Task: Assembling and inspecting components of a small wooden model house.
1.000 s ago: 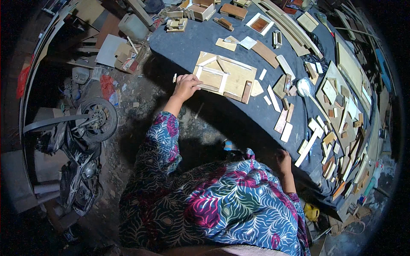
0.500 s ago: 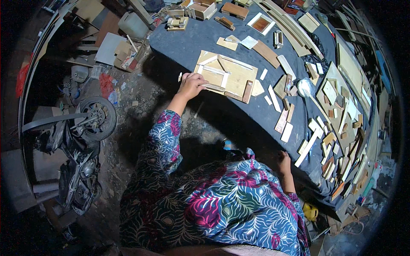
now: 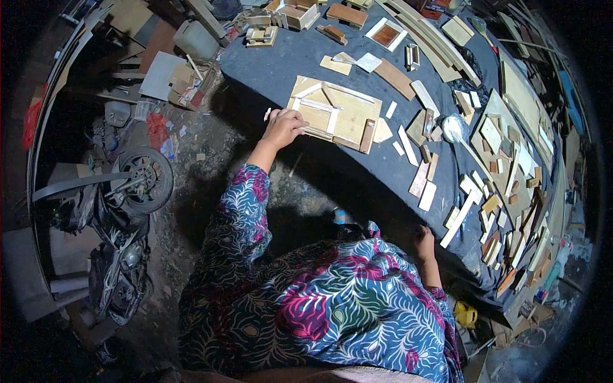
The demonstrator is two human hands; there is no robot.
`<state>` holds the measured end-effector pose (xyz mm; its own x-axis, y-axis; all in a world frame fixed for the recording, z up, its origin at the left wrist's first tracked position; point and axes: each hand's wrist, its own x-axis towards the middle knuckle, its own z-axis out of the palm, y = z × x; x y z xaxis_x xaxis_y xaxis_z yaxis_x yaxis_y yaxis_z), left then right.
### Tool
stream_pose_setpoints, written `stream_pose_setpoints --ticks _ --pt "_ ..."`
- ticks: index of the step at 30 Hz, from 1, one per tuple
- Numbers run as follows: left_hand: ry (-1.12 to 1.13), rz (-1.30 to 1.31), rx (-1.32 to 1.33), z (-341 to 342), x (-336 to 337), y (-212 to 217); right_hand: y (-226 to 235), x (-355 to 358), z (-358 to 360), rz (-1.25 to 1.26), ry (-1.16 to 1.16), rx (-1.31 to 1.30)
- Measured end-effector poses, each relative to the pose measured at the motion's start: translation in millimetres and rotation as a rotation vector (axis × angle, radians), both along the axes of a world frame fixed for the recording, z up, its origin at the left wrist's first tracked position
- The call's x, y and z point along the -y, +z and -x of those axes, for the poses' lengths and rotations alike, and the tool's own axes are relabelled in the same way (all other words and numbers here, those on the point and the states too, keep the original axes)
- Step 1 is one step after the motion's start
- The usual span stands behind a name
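My left hand [image 3: 283, 129] is closed at the near left corner of a flat plywood board [image 3: 352, 112] on the table. Its fingers grip a thin wooden strip [image 3: 318, 134] lying along the board's near edge. A small pale tip [image 3: 267, 114] shows on the far side of that hand; I cannot tell if it belongs to the strip. White-edged strips [image 3: 319, 105] and a short brown wood block [image 3: 367, 136] lie on the board. Lower down, beside the table's near edge, my right hand [image 3: 424, 244] has curled fingers; whatever they may hold is hidden.
Wood offcuts [image 3: 472, 204] are scattered over the right of the dark-covered table [image 3: 268, 67]. Small wooden boxes [image 3: 300, 13] stand at the far left, long planks [image 3: 434, 41] at the back. A spoon-like tool [image 3: 454, 128] lies among pieces. A partly dismantled motorbike [image 3: 128, 255] is on the floor.
The view has shifted slightly. The strip under my left hand now lies closer to the board's near edge. My right hand stays where it was.
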<state>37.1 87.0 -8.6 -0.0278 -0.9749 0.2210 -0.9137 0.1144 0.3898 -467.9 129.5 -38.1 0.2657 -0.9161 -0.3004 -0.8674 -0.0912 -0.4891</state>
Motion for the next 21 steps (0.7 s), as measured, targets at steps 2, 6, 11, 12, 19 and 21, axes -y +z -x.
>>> stream_pose_setpoints --ticks 2,6,11,12,19,21 --pt "-0.015 -0.010 0.009 2.0 -1.0 1.0 -1.4 0.8 0.8 -0.061 -0.034 0.026" --pt "0.012 0.022 0.002 4.1 -3.7 -0.4 -4.1 -0.9 2.6 -0.042 -0.024 -0.006" --pt "0.026 0.022 -0.007 0.4 -5.3 -6.4 -10.4 -1.2 7.0 -0.036 0.000 -0.022" --pt "0.027 0.012 -0.005 -0.7 -5.8 -7.6 -9.1 -0.1 5.6 -0.037 0.002 -0.021" --pt "0.050 0.027 -0.052 5.0 -7.3 -1.2 -10.9 -1.0 6.9 -0.034 0.010 -0.032" --pt "0.074 0.052 -0.039 5.7 -7.7 -2.2 -11.4 -0.4 5.9 -0.048 0.019 -0.048"
